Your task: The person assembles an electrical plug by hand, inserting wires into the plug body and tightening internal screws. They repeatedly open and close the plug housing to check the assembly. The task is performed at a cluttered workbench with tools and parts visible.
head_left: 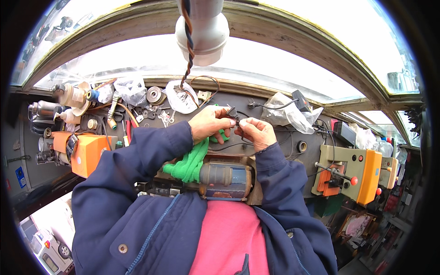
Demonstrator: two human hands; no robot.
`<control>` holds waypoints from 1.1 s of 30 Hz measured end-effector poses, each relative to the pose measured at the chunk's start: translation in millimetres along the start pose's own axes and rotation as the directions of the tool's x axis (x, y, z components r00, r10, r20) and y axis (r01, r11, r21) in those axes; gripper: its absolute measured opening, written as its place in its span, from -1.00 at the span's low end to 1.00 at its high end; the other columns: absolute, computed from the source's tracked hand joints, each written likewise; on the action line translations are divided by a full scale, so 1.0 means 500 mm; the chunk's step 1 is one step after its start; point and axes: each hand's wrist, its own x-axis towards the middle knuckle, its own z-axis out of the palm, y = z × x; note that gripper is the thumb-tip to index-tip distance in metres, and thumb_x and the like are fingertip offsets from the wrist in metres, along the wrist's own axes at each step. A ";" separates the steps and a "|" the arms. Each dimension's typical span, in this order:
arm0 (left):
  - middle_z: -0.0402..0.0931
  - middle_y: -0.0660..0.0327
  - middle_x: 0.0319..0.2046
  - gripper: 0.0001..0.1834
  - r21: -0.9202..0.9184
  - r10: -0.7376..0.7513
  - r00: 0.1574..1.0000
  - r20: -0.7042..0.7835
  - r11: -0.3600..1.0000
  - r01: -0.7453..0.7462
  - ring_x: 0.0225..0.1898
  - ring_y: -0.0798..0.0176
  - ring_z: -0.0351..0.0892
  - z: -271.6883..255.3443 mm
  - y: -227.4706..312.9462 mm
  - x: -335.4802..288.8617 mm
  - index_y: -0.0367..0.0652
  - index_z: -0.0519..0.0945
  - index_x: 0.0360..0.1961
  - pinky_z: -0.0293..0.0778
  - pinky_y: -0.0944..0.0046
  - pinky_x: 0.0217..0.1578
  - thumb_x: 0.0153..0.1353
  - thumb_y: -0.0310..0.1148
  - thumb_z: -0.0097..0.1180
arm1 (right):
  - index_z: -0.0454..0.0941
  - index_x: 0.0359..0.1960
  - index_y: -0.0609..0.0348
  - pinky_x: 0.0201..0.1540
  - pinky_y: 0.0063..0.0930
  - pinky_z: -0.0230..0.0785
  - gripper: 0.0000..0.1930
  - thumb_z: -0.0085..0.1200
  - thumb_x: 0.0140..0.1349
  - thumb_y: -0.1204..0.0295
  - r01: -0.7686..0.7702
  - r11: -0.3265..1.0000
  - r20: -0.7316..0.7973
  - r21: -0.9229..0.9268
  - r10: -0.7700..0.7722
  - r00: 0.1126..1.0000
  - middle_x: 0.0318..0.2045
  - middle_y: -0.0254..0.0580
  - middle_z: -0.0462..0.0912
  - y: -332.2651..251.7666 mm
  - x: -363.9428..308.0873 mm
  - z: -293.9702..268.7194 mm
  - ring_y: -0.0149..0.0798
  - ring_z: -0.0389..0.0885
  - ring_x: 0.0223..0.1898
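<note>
Between my two hands, above the workbench (pixel 178 120), is a small black electrical plug (pixel 233 112) with a thin black cable (pixel 231 146). My left hand (pixel 208 123) pinches it from the left, thumb and index finger closed. From the right, the fingertips of my right hand (pixel 258 133) close on its lower part. The fingers hide some of its shape. Below my left hand a bright green cloth (pixel 189 164) lies bunched, reaching up to the lower fingers; whether they grip it I cannot make out. The cloth touches a worn blue-grey bench vise (pixel 224 178) near my body.
On the left stand an orange machine (pixel 89 153), loose washers and small metal parts. A black adapter (pixel 300 101) lies by a clear plastic bag (pixel 279 112). A beige and yellow machine (pixel 346 172) stands right. A white pipe (pixel 201 39) and twisted wires hang ahead.
</note>
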 end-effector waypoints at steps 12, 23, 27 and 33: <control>0.54 0.18 -0.25 -0.68 0.332 0.258 0.952 -0.165 0.923 -0.193 -0.29 0.29 0.56 0.016 0.010 -0.004 -0.11 0.53 -0.03 0.54 0.28 -0.36 0.18 -0.46 0.26 | 0.67 -0.20 0.14 -0.06 -0.57 0.38 -0.83 0.18 0.29 0.33 -0.168 0.980 0.118 0.105 0.156 0.981 -0.27 -0.30 0.73 0.005 0.017 -0.022 -0.43 0.65 -0.22; 0.60 0.26 -0.25 -0.73 0.860 0.775 0.503 0.383 -0.100 -0.500 -0.13 0.12 0.58 0.023 0.046 -0.017 -0.03 0.67 -0.26 0.41 0.03 -0.03 -0.04 -0.45 0.40 | 0.67 -0.17 0.17 -0.09 -0.56 0.45 -0.79 0.14 0.32 0.32 -0.151 0.984 0.042 0.094 0.147 0.988 -0.27 -0.28 0.73 0.002 0.007 -0.011 -0.42 0.68 -0.23; 0.62 0.22 -0.32 -0.79 0.857 0.760 0.535 0.369 -0.055 -0.513 -0.19 0.14 0.60 0.020 0.044 -0.018 -0.09 0.67 -0.28 0.41 0.06 -0.05 0.00 -0.48 0.37 | 0.66 -0.17 0.21 -0.08 -0.59 0.44 -0.81 0.11 0.34 0.36 -0.124 0.992 0.067 0.038 0.121 0.990 -0.28 -0.27 0.72 0.005 0.012 -0.013 -0.45 0.66 -0.24; 0.62 0.09 -0.42 -0.87 0.790 0.648 0.756 0.091 0.415 -0.451 -0.28 0.06 0.62 0.021 0.029 -0.015 -0.20 0.65 -0.30 0.47 0.14 -0.16 0.12 -0.43 0.29 | 0.63 -0.16 0.31 -0.04 -0.52 0.47 -0.84 0.05 0.32 0.51 0.138 0.975 0.000 -0.175 -0.140 0.990 -0.29 -0.27 0.71 0.018 -0.002 0.020 -0.44 0.64 -0.22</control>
